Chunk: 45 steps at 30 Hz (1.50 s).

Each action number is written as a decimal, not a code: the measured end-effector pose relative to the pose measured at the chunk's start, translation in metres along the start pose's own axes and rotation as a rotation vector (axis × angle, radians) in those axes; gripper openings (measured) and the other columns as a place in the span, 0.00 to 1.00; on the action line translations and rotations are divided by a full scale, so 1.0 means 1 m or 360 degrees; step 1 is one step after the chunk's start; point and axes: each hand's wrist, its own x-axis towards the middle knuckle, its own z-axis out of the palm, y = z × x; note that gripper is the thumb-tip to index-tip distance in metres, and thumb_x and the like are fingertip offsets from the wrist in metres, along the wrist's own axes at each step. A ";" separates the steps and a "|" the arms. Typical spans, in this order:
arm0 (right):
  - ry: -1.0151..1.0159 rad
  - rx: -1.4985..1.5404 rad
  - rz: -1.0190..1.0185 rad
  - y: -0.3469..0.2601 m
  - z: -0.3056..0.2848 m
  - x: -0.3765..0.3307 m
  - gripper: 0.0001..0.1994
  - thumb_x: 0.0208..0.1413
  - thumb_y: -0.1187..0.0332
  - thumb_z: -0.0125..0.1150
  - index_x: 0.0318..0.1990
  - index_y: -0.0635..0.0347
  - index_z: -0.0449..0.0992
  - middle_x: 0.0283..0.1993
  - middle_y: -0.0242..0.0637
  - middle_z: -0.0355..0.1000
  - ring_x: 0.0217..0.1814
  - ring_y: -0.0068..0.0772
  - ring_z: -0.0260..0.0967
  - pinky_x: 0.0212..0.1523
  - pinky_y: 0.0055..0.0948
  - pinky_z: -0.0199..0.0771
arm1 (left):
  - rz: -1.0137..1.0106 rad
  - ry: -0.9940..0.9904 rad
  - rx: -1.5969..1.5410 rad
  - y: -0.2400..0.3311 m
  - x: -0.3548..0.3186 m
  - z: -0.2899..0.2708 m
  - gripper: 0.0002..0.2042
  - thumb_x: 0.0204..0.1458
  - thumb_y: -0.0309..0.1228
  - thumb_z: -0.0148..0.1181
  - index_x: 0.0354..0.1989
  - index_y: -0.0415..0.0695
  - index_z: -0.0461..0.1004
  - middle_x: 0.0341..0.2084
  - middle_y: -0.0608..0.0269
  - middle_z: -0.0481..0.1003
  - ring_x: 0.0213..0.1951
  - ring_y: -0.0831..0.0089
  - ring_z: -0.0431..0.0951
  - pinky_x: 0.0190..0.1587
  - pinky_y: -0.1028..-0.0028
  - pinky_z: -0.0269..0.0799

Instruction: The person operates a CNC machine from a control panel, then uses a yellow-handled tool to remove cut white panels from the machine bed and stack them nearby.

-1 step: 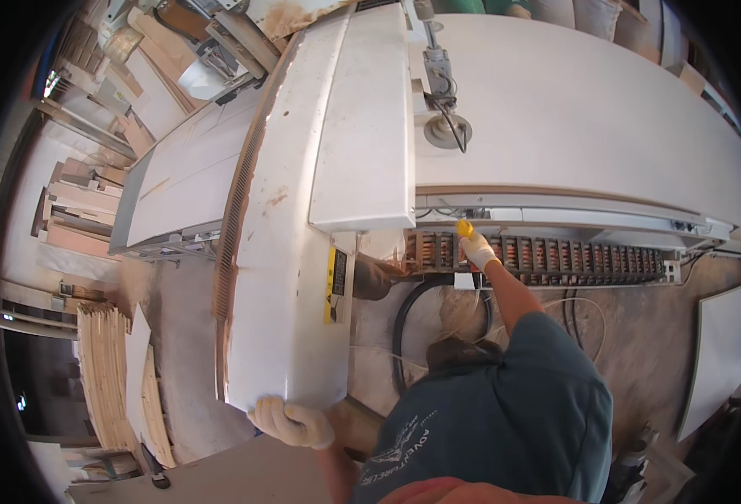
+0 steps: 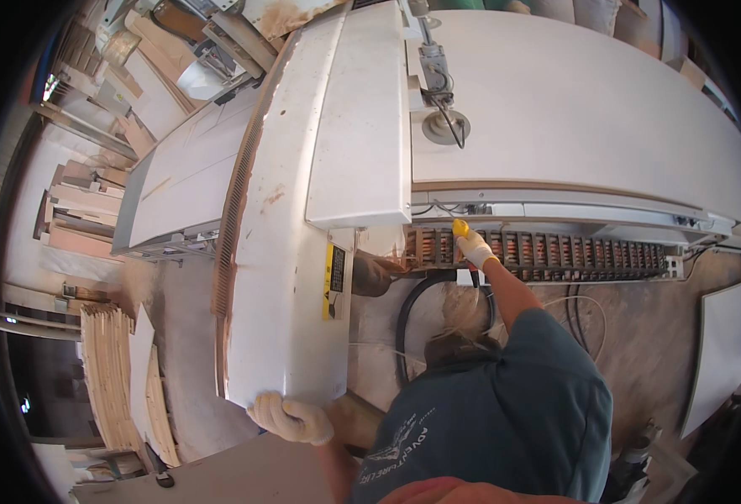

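My left hand [image 2: 290, 418], in a pale work glove, curls its fingers over the near end of a long white machine cover [image 2: 282, 344]. Off to the right, my gloved right hand [image 2: 475, 249] is closed round a small tool [image 2: 460, 228]. Its yellow end sticks out beyond the fingers, and a red and dark end shows below the hand; its exact kind is unclear. That hand is over a black cable chain [image 2: 564, 254] running along the machine's bed. Beyond it lies a large white panel [image 2: 589, 105].
A round pad on a metal arm [image 2: 446, 128] hangs over the white panel. A black hose [image 2: 402, 328] and thin cables loop across the floor. Stacked boards [image 2: 106, 370] stand at the left, and a white sheet [image 2: 717, 357] leans at the right.
My right hand has tilted the tool slightly, and more of its red and dark end shows below the fingers. The left hand stays on the cover.
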 end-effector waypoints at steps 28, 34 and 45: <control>-0.0063 0.0163 0.0068 -0.028 0.030 0.089 0.15 0.69 0.60 0.51 0.47 0.63 0.77 0.24 0.39 0.78 0.21 0.33 0.76 0.26 0.36 0.75 | -0.0309 -0.0147 0.0417 -0.012 -0.019 -0.007 0.12 0.67 0.26 0.50 0.48 0.30 0.77 0.49 0.43 0.77 0.54 0.48 0.76 0.60 0.53 0.72; -0.0099 -0.0027 -0.0048 -0.017 0.044 0.090 0.18 0.66 0.58 0.54 0.54 0.61 0.78 0.31 0.43 0.82 0.38 0.43 0.81 0.45 0.41 0.75 | -0.0247 -0.0128 0.0443 -0.017 -0.021 -0.005 0.12 0.68 0.27 0.50 0.47 0.31 0.78 0.49 0.44 0.77 0.53 0.48 0.76 0.60 0.53 0.72; 0.0081 0.1082 0.0352 -0.043 0.074 0.115 0.12 0.73 0.59 0.51 0.51 0.58 0.69 0.27 0.38 0.77 0.25 0.37 0.78 0.19 0.32 0.68 | -0.0344 -0.0131 0.0256 -0.037 -0.032 0.006 0.14 0.70 0.29 0.49 0.49 0.33 0.79 0.52 0.43 0.73 0.55 0.50 0.75 0.58 0.56 0.73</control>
